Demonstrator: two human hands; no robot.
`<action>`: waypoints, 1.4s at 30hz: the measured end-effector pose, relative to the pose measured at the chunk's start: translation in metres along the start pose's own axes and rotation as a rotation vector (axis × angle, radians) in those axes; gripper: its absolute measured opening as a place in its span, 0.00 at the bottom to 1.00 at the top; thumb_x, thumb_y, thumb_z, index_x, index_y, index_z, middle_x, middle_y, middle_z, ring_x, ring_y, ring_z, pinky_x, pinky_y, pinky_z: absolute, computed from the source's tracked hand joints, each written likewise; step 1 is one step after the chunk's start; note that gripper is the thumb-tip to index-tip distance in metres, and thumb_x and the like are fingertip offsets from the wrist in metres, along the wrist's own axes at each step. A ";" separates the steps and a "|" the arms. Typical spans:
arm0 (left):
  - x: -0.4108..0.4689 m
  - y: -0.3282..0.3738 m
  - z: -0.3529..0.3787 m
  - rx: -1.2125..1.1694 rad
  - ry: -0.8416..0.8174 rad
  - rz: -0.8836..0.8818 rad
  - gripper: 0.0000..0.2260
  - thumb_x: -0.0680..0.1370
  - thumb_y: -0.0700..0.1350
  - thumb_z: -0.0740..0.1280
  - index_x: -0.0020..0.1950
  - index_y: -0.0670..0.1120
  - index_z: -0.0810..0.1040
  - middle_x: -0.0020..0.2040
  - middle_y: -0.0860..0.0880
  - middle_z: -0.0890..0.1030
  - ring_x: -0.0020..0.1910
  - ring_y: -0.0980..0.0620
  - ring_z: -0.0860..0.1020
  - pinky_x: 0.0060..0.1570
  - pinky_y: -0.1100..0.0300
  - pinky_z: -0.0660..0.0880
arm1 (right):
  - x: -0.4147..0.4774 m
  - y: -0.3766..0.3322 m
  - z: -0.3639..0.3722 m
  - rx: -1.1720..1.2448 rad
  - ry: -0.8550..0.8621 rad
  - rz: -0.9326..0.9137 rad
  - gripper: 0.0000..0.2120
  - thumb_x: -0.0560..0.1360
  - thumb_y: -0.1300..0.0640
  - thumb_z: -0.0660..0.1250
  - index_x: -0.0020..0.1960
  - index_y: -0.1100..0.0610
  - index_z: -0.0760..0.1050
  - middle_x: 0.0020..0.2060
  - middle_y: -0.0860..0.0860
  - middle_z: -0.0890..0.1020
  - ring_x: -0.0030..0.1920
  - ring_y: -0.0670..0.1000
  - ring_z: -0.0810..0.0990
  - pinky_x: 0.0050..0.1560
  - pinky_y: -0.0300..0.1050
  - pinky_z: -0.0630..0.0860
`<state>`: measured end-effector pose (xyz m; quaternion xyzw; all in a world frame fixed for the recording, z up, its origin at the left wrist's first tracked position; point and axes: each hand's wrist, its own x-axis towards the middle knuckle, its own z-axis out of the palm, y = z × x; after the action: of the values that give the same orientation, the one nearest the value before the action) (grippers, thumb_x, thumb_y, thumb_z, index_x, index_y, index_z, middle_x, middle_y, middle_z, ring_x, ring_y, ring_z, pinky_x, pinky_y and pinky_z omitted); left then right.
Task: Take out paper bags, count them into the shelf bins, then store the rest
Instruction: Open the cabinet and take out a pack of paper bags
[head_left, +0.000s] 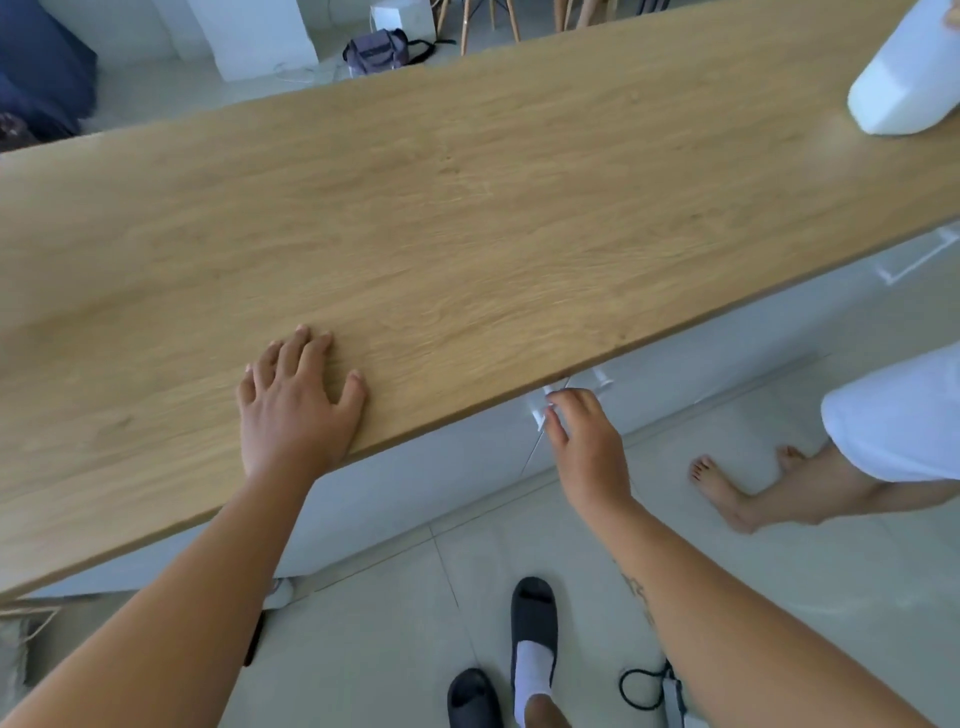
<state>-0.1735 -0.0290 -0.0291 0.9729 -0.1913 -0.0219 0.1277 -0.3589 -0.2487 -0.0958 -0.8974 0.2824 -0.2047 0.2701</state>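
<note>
While left hand (298, 400) flattens on woodgrain countertop (467, 208); right hand (582, 441) touches cabinet handle (540, 413).

L hand (298, 402) flat, fingers spread, R hand (584, 441) reaching, fingers curled

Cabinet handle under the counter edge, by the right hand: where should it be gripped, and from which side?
Grip the white handle on its bar, between the two mounts, coming from the front and slightly below: the wooden counter overhangs it and blocks access from above. The right hand is already there, fingers on the bar. The left hand lies flat on the counter.
</note>
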 end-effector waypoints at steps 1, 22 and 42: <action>0.000 -0.001 0.000 -0.003 0.008 0.003 0.27 0.80 0.61 0.56 0.77 0.51 0.65 0.79 0.52 0.61 0.78 0.47 0.54 0.77 0.45 0.52 | 0.001 -0.001 0.002 0.004 0.018 0.010 0.03 0.79 0.62 0.64 0.50 0.60 0.77 0.48 0.52 0.78 0.40 0.53 0.78 0.37 0.45 0.74; -0.207 0.050 0.052 0.032 0.057 0.497 0.20 0.79 0.54 0.59 0.65 0.46 0.79 0.60 0.50 0.81 0.61 0.45 0.78 0.62 0.49 0.76 | -0.129 0.025 -0.090 -0.280 -0.070 -0.276 0.05 0.73 0.54 0.67 0.43 0.55 0.79 0.38 0.49 0.77 0.37 0.54 0.76 0.32 0.46 0.73; -0.387 0.049 0.064 -0.075 0.251 0.009 0.15 0.79 0.49 0.64 0.61 0.47 0.84 0.64 0.52 0.81 0.68 0.48 0.76 0.68 0.48 0.73 | -0.135 -0.010 -0.093 -0.052 -0.837 -0.683 0.12 0.81 0.51 0.58 0.59 0.45 0.77 0.52 0.41 0.80 0.53 0.47 0.78 0.46 0.48 0.76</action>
<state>-0.5553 0.0578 -0.0807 0.9617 -0.1775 0.0935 0.1870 -0.5051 -0.1930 -0.0473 -0.9495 -0.1521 0.1013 0.2552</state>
